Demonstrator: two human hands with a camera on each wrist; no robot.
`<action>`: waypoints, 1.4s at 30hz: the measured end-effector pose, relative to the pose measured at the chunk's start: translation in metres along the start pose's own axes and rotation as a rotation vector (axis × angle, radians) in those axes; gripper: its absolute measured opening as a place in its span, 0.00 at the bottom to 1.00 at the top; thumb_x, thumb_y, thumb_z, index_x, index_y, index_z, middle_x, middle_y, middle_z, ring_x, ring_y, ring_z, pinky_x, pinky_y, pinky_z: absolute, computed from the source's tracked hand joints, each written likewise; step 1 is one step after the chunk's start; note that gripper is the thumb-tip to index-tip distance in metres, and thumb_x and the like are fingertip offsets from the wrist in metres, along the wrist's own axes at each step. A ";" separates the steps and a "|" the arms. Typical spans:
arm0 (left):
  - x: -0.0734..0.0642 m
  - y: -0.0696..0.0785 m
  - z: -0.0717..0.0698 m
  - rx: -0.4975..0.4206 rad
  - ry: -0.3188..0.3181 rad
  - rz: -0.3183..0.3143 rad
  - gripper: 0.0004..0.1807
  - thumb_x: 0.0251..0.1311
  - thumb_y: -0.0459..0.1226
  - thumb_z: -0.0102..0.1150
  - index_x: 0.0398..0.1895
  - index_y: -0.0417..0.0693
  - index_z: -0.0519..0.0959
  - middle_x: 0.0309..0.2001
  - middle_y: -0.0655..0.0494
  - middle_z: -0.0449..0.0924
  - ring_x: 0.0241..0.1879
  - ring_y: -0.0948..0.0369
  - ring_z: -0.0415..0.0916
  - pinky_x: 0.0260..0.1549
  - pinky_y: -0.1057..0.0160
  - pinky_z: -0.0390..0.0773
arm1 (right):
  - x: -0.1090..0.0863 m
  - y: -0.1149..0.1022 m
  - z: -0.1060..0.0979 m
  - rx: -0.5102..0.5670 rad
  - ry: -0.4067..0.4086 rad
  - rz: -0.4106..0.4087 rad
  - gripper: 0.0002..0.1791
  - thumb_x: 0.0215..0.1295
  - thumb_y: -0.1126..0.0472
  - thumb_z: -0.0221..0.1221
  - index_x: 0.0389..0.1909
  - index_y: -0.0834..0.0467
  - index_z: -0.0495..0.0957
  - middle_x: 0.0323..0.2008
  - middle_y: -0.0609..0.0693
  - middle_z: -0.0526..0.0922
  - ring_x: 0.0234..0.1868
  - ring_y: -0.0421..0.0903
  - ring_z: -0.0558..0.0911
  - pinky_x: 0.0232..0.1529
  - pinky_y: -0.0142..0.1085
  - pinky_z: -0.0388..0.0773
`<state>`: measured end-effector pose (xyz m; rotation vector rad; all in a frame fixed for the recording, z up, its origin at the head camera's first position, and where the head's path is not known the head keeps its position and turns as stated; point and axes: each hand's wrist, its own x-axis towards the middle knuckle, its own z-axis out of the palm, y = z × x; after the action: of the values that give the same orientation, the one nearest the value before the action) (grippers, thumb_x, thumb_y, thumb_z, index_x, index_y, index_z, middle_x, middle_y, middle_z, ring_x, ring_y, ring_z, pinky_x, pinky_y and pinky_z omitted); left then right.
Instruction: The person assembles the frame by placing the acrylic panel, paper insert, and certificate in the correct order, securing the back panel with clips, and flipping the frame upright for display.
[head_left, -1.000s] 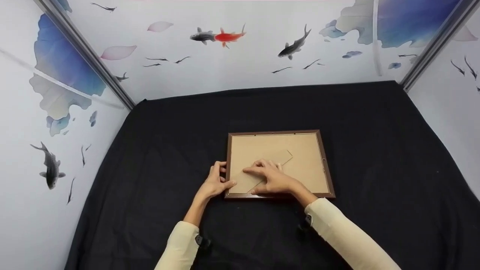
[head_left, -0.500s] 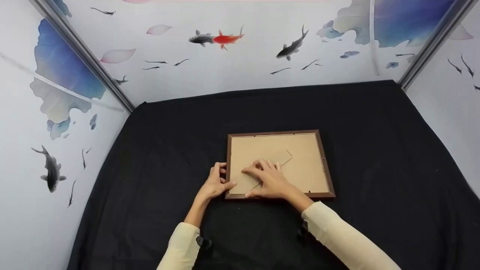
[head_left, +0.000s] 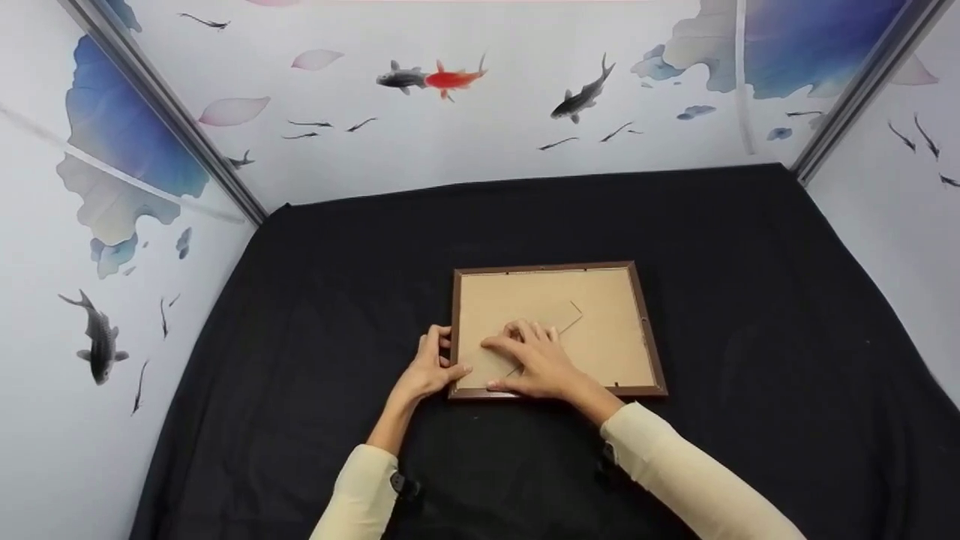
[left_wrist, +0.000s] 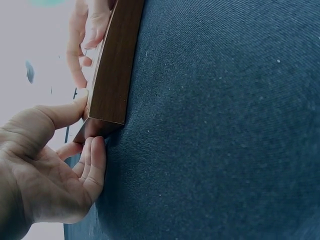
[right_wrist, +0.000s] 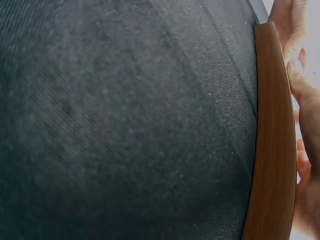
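A brown wooden picture frame (head_left: 655, 352) lies back side up on black cloth, its tan backing board (head_left: 607, 352) facing up. My left hand (head_left: 426, 371) holds the frame's near left corner, thumb on top and fingers along the outer left side. In the left wrist view that left hand (left_wrist: 55, 160) grips the corner. My right hand (head_left: 536, 364) rests over the board, its thumb at the near edge and its other fingers on the easel flap (head_left: 566, 315), which it partly covers. The right wrist view shows the right thumb (right_wrist: 300, 82) along the frame's edge.
Small dark tabs show along the frame's inner rim, one tab (head_left: 617, 384) near the right end of the near side. Black cloth (head_left: 337, 300) covers the table. White panels (head_left: 465, 142) printed with fish stand at the back and sides, joined by metal posts (head_left: 862, 90).
My right hand has shifted slightly left and nearer, its thumb sliding left along the near edge. This uncovered the dark tab near the right end. The left hand keeps its hold.
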<state>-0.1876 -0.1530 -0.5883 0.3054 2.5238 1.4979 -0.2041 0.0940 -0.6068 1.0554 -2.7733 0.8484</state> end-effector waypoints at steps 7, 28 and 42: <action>0.000 0.000 0.000 0.004 -0.003 0.024 0.35 0.59 0.30 0.71 0.64 0.32 0.60 0.51 0.36 0.61 0.37 0.49 0.70 0.40 0.51 0.74 | 0.001 -0.001 0.000 0.014 0.007 -0.014 0.37 0.56 0.31 0.68 0.65 0.41 0.78 0.53 0.48 0.69 0.53 0.50 0.67 0.43 0.49 0.57; 0.000 -0.001 0.000 0.002 -0.012 -0.012 0.36 0.61 0.30 0.70 0.66 0.32 0.59 0.52 0.36 0.61 0.40 0.48 0.70 0.40 0.52 0.74 | 0.007 -0.003 -0.006 0.022 -0.088 0.062 0.44 0.53 0.28 0.68 0.70 0.39 0.73 0.64 0.53 0.66 0.62 0.54 0.64 0.46 0.52 0.58; 0.000 0.001 -0.001 -0.024 -0.006 -0.039 0.37 0.60 0.30 0.71 0.67 0.34 0.59 0.53 0.37 0.62 0.40 0.48 0.71 0.41 0.51 0.75 | 0.008 0.001 -0.005 0.020 -0.074 0.018 0.44 0.53 0.29 0.68 0.70 0.42 0.74 0.64 0.54 0.66 0.61 0.54 0.65 0.46 0.52 0.59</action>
<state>-0.1878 -0.1531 -0.5873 0.2552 2.4899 1.5096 -0.2114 0.0922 -0.6012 1.0884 -2.8444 0.8587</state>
